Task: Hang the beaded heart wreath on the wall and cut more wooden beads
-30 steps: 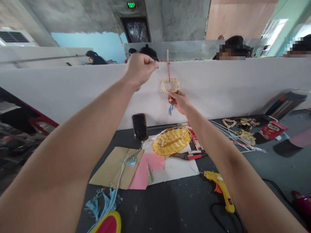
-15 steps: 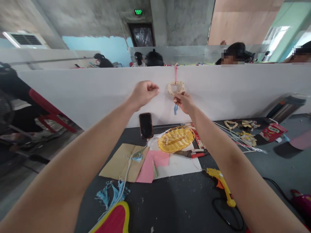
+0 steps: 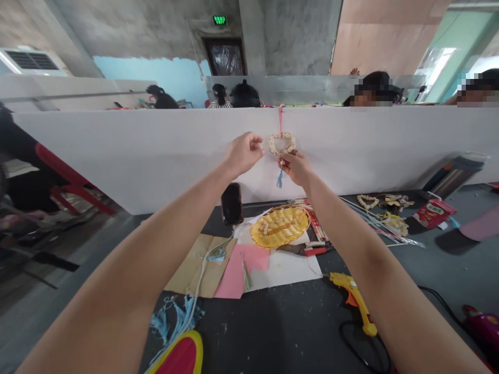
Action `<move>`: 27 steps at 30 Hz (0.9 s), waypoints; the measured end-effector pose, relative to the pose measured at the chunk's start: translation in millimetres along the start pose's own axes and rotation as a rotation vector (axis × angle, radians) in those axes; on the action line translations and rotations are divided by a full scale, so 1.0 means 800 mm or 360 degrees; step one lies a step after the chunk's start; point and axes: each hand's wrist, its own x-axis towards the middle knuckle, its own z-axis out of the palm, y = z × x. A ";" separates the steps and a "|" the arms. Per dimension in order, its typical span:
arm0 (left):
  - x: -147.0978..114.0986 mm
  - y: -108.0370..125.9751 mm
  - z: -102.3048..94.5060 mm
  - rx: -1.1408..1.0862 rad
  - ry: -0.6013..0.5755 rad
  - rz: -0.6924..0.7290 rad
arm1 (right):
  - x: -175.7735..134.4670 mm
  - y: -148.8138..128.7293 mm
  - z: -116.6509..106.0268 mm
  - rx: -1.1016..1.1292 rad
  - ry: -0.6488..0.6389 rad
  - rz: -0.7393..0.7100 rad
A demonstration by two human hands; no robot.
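Heart ornament (image 3: 272,145): right hand (image 3: 297,167) pinching lower edge, five o'clock; left hand (image 3: 245,154), fingertips parted, now lowered alongside, nine o'clock, within reach.

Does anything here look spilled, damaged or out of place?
Nothing looks plainly spilled or damaged. Slightly odd: the yellow glue gun lies on its side, nozzle by a corner of the white paper, no stand visible. The heart ornament at the right hand hangs upright.
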 end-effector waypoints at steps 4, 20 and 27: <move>0.030 0.010 0.009 0.0098 0.0182 0.0118 | 0.001 0.002 -0.003 0.0027 0.0028 0.0012; 0.029 0.007 0.017 -0.0040 0.0281 0.0004 | -0.012 0.004 -0.034 0.0004 0.0141 0.0104; -0.051 0.020 -0.014 -0.0026 0.0324 -0.0041 | -0.070 0.011 -0.067 -0.0130 0.0142 0.0218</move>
